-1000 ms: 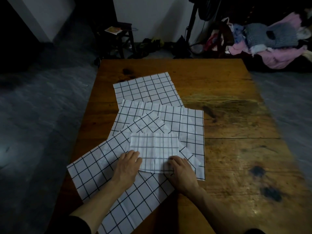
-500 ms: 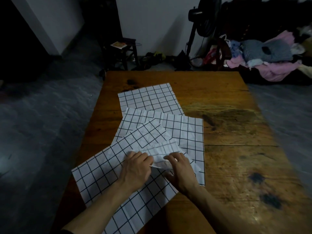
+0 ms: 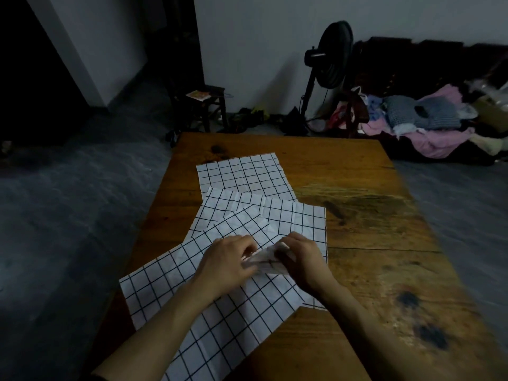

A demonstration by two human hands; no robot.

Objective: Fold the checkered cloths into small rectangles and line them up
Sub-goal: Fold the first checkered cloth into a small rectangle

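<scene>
While both hands meet near the middle of the wooden table (image 3: 371,243), they hold one small folded cloth (image 3: 268,259) between them. The left hand (image 3: 228,261) has its fingers curled down over the left end of that cloth. The right hand (image 3: 301,259) pinches the right end, with its fingers bent around the edge. The folded cloth looks bunched and a bit lifted, and most of it is hidden by the hands, so its exact shape is hard to tell.

Under the hands lies a big flat checkered cloth (image 3: 220,320). It is white with black lines and sits tilted, with one corner pointing to the left side of the table and its near part running down past the arms. A second flat cloth (image 3: 297,218) lies partly under the big one, and its right edge runs straight down beside the right hand. A third flat cloth (image 3: 242,174) lies farther away, near the far end of the table, and the second cloth covers its near edge a little.

Dark spots (image 3: 428,336) mark the table on the right side. Past the table stands a black fan (image 3: 334,55) by the white wall. A small dark stool (image 3: 204,105) sits left of the fan with something flat on top. A pile of clothes (image 3: 428,125), pink and gray, lies on the right.
</scene>
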